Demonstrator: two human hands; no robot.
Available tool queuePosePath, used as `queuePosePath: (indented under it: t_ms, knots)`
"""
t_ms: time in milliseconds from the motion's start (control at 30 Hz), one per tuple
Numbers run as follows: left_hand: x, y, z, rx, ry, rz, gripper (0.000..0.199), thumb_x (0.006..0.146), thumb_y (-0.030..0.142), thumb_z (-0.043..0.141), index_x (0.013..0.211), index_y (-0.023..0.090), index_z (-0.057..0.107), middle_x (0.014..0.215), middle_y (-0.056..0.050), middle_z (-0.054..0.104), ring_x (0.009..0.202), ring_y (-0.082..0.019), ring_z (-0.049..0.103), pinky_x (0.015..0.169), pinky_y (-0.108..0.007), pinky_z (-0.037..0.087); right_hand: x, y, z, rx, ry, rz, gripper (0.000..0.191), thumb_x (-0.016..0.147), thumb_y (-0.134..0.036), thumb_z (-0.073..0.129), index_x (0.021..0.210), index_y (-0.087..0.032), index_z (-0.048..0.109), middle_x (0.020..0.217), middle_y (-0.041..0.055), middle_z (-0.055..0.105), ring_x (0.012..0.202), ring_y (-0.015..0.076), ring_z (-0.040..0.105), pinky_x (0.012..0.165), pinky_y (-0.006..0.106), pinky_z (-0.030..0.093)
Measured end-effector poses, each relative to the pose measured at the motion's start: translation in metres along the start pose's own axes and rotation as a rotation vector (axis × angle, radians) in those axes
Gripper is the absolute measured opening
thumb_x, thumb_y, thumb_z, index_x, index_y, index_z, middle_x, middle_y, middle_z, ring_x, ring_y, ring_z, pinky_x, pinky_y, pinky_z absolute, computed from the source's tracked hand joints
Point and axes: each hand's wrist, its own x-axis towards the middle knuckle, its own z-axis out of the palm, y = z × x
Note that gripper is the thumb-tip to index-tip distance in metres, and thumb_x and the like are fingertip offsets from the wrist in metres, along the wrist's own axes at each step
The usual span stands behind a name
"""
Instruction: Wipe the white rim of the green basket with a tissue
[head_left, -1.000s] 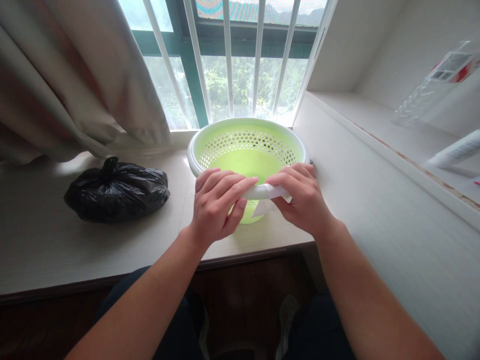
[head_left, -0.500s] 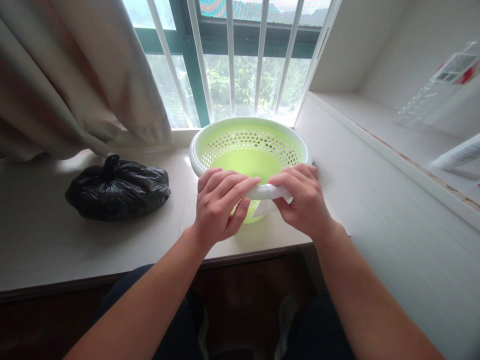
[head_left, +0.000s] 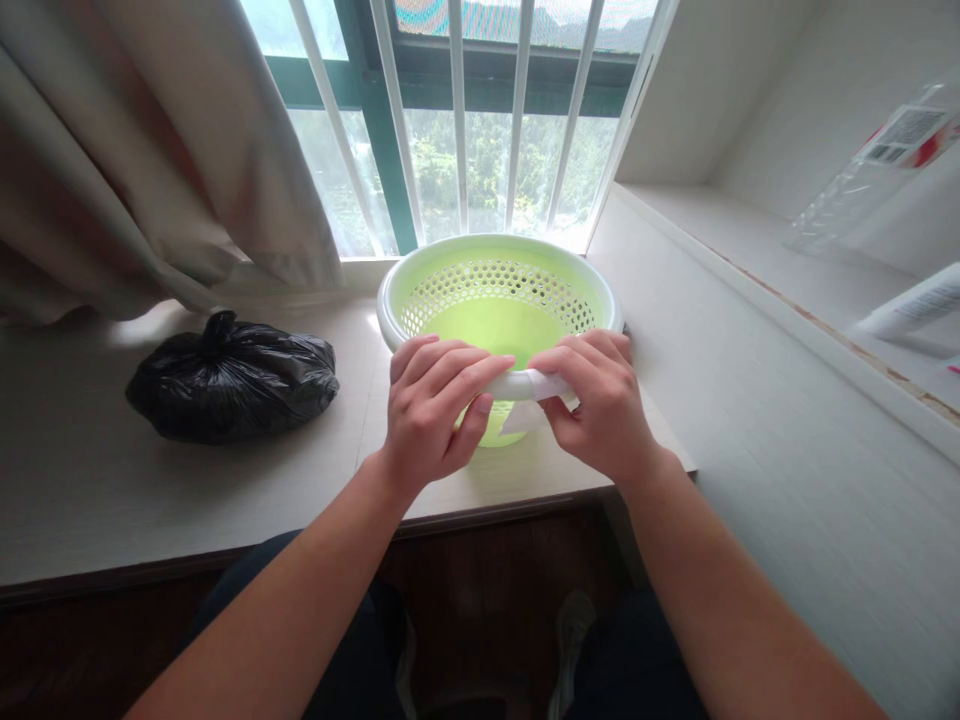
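Note:
A light green laundry basket point(head_left: 385, 305) with a pale grey rim and rows of round holes stands on the white window ledge. My left hand point(head_left: 429, 405) is closed over the near left part of the rim, fingers on top and thumb below. Around the rim's near right part, my right hand point(head_left: 598, 402) pinches a white tissue point(head_left: 523, 418). The tissue wraps over the rim, and a loose corner hangs beneath it in front of the green wall. My right palm hides the rest of the tissue.
A tied black plastic bag point(head_left: 232, 380) lies on the ledge point(head_left: 300, 490) to the left, below a curtain point(head_left: 165, 150). Barred windows stand behind the basket. On the right shelf are a clear plastic bottle point(head_left: 862, 185) and a white tube-like container point(head_left: 911, 305).
Both hands keep their hold at the basket's near rim, and the tissue stays wrapped there. The whole view has shifted slightly.

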Motion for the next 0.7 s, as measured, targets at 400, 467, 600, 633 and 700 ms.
queuePosePath:
  t_ms: [400, 467, 600, 633, 700]
  knots:
    - [-0.0008, -0.0035, -0.0003, -0.025, 0.013, -0.004, 0.032, 0.099, 0.022, 0.048, 0.121, 0.022, 0.071, 0.108, -0.003, 0.077, 0.107, -0.018, 0.068, 0.110, -0.041, 0.042, -0.0001, -0.0071, 0.0011, -0.039, 0.012, 0.018, 0.025, 0.081, -0.009, 0.069, 0.099, -0.023, 0.061, 0.085, -0.0023, 0.065, 0.086, 0.0195, 0.053, 0.089, 0.038, 0.039]
    - [-0.0007, -0.0045, -0.0002, -0.029, 0.010, 0.000, 0.032, 0.099, 0.022, 0.048, 0.121, 0.022, 0.071, 0.108, -0.004, 0.077, 0.107, -0.018, 0.068, 0.110, -0.041, 0.042, -0.0002, -0.0058, 0.0001, -0.035, 0.000, 0.006, 0.024, 0.083, -0.010, 0.070, 0.100, -0.023, 0.061, 0.086, -0.0021, 0.065, 0.086, 0.0194, 0.053, 0.088, 0.038, 0.039]
    - [-0.0004, -0.0058, -0.0002, -0.039, 0.003, -0.001, 0.032, 0.099, 0.022, 0.048, 0.122, 0.022, 0.071, 0.109, -0.003, 0.077, 0.108, -0.018, 0.068, 0.110, -0.041, 0.041, -0.0005, -0.0025, -0.0023, -0.030, -0.022, -0.019, 0.017, 0.090, -0.017, 0.069, 0.103, -0.024, 0.061, 0.088, -0.0017, 0.066, 0.087, 0.0194, 0.053, 0.088, 0.037, 0.039]
    - [-0.0002, -0.0059, -0.0002, -0.043, 0.001, -0.003, 0.032, 0.099, 0.022, 0.048, 0.122, 0.022, 0.071, 0.109, -0.003, 0.077, 0.108, -0.018, 0.068, 0.110, -0.041, 0.041, -0.0005, -0.0019, -0.0029, -0.031, -0.025, -0.024, 0.016, 0.092, -0.018, 0.069, 0.104, -0.024, 0.061, 0.088, -0.0017, 0.066, 0.088, 0.0193, 0.053, 0.089, 0.037, 0.039]
    - [0.0001, -0.0060, -0.0003, -0.049, -0.001, -0.004, 0.032, 0.100, 0.022, 0.048, 0.122, 0.023, 0.071, 0.109, -0.003, 0.076, 0.108, -0.018, 0.068, 0.110, -0.041, 0.041, -0.0005, -0.0010, -0.0039, -0.033, -0.032, -0.031, 0.014, 0.094, -0.020, 0.067, 0.105, -0.024, 0.060, 0.088, -0.0018, 0.066, 0.088, 0.0192, 0.053, 0.089, 0.037, 0.039]
